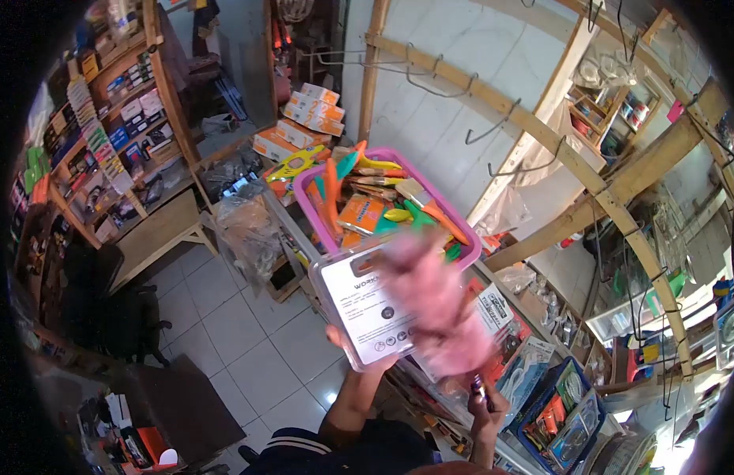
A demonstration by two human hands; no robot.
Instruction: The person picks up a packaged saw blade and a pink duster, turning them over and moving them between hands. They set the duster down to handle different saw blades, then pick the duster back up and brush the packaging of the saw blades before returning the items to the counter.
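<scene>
My left hand (376, 366) grips the lower edge of a clear plastic case (359, 305) with a white printed label, tilted up in front of me. My right hand (487, 410) is closed around the dark handle of a pink duster (446, 324). The duster's fluffy head is smeared by motion and overlaps the right side of the case in this view. Just beyond both hands, a pink plastic basket (310, 215) holds paintbrushes, an orange packet (361, 214) and green and orange tools.
Orange-and-white boxes (315, 109) are stacked behind the basket. A blue basket (574, 372) of packaged goods stands at the right. Wooden rails with wire hooks (493, 131) cross the upper right. Stocked shelves (117, 111) and a wooden bench (157, 245) are at the left.
</scene>
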